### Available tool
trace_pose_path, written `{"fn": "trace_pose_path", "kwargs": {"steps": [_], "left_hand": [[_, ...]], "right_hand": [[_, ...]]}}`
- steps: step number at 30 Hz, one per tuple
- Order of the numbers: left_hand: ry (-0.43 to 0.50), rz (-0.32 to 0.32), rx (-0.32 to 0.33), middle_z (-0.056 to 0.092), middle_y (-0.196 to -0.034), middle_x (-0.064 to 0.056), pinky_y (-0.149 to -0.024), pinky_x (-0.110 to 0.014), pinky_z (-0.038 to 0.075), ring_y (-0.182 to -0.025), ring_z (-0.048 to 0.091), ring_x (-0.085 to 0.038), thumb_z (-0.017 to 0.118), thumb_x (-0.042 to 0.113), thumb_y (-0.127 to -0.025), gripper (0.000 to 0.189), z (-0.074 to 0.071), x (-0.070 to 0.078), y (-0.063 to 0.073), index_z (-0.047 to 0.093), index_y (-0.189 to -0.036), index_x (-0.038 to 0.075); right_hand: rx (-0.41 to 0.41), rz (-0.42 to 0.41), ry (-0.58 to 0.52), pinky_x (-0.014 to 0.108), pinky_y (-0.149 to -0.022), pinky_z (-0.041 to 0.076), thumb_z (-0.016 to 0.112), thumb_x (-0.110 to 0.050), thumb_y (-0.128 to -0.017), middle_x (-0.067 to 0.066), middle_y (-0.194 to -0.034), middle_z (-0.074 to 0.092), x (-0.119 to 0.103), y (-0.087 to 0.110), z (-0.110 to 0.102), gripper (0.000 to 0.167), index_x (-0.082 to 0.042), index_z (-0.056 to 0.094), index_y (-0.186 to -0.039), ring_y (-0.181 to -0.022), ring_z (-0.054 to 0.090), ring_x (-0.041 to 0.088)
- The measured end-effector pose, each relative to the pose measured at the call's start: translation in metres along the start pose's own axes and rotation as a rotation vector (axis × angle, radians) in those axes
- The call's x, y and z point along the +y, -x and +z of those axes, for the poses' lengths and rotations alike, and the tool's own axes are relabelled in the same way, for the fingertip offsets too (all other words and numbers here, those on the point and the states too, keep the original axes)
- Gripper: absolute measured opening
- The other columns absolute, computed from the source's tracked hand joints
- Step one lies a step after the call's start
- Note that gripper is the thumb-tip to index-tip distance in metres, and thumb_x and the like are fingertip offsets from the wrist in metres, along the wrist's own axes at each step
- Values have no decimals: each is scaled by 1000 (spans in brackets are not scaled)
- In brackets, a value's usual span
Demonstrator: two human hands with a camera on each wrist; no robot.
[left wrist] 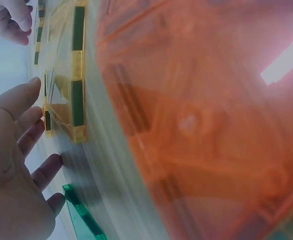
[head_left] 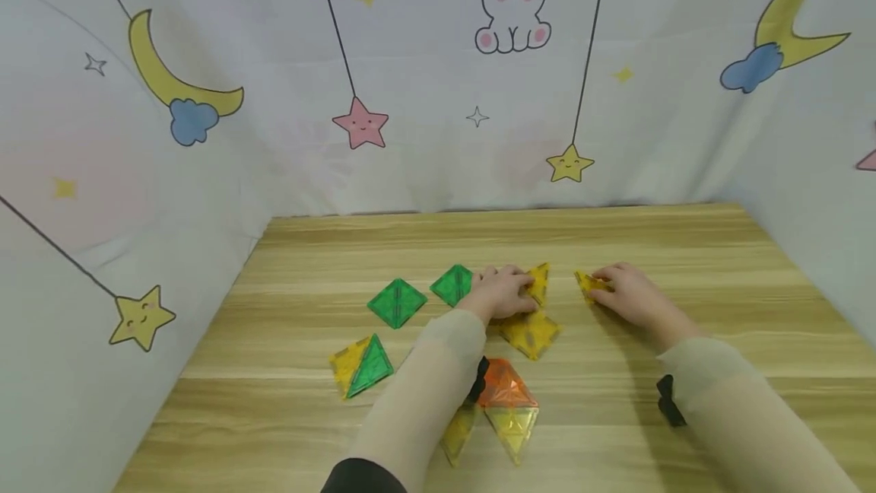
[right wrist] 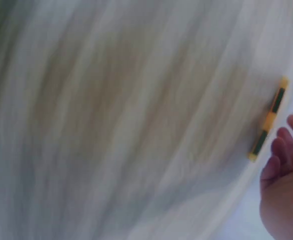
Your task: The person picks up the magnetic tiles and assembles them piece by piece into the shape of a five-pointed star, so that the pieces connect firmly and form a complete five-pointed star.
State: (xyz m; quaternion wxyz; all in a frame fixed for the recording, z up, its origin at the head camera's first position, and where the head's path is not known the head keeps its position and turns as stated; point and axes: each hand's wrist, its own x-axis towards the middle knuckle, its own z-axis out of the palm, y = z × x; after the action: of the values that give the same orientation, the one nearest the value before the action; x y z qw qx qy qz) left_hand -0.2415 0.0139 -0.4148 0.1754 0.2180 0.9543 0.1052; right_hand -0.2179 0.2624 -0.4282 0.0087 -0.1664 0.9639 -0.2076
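Note:
In the head view, my left hand (head_left: 501,293) reaches over the table, its fingertips right at the edge of a yellow triangular magnetic tile (head_left: 541,283). Spread, fairly straight fingers show in the left wrist view. Just below that hand lies a yellow diamond of tiles (head_left: 531,335). To the right, my right hand (head_left: 633,297) pinches another yellow triangular magnetic tile (head_left: 584,283) between thumb and fingers, partly covering it. A gap of bare wood separates the two triangles.
Two green diamonds of tiles (head_left: 397,303) lie left of my left hand, one partly hidden. A yellow-and-green square (head_left: 372,367) sits nearer me. Orange tiles (head_left: 505,384) with yellow triangles (head_left: 513,428) lie by my left forearm. A printed cloth (head_left: 438,173) hangs behind the table.

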Motion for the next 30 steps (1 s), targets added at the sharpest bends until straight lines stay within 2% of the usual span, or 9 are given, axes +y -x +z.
{"fn": "trace_pose_path", "kwargs": {"steps": [3, 9, 14, 20, 22, 27, 30], "left_hand": [[5, 6, 0, 33, -145, 13, -104, -46, 20, -130, 30, -22, 50, 54, -91, 53, -1, 0, -1, 42, -140, 37], [2, 13, -10, 33, -145, 13, -105, -46, 19, -131, 29, -22, 49, 55, -91, 53, -2, 0, -1, 41, -141, 38], [-11, 17, -16, 33, -145, 13, -104, -45, 19, -131, 28, -22, 49, 55, -91, 53, -2, 0, 0, 41, -141, 38], [-45, 13, -17, 32, -145, 13, -103, -44, 21, -132, 28, -21, 48, 55, -92, 54, -3, 1, 0, 39, -142, 39], [-50, 8, -17, 32, -145, 13, -103, -44, 21, -132, 29, -21, 48, 55, -91, 54, -3, 1, 0, 38, -142, 39], [-34, 12, -16, 33, -144, 13, -103, -45, 21, -131, 30, -22, 47, 56, -92, 53, 0, 0, 0, 39, -141, 39], [-17, 20, -5, 34, -144, 12, -103, -46, 20, -131, 30, -23, 44, 57, -92, 53, 0, -2, 0, 40, -141, 38]], "right_hand": [[13, 34, -1, 57, -90, 38, 63, -21, -89, 30, -110, 55, -2, -1, 2, 40, 10, 60, -113, -105, 50, 46], [11, -1, -21, 56, -91, 38, 65, -18, -87, 29, -112, 56, -1, -2, 2, 37, 8, 61, -113, -106, 50, 46], [3, 26, -17, 57, -91, 37, 66, -25, -87, 29, -113, 54, -2, 0, 2, 45, 9, 59, -115, -106, 49, 46], [-3, -63, 9, 57, -92, 36, 67, -18, -85, 27, -116, 54, -5, -3, 4, 40, 6, 61, -116, -108, 48, 45], [-7, -39, -2, 57, -92, 36, 67, -21, -86, 29, -117, 52, -6, -3, 6, 44, 8, 59, -118, -109, 47, 46], [17, 123, -28, 57, -92, 35, 65, -30, -88, 34, -114, 49, -6, -3, 10, 54, 14, 53, -116, -108, 43, 47], [20, 127, -29, 57, -92, 35, 66, -29, -87, 36, -115, 49, -6, -4, 11, 55, 15, 53, -117, -110, 43, 49]]}}
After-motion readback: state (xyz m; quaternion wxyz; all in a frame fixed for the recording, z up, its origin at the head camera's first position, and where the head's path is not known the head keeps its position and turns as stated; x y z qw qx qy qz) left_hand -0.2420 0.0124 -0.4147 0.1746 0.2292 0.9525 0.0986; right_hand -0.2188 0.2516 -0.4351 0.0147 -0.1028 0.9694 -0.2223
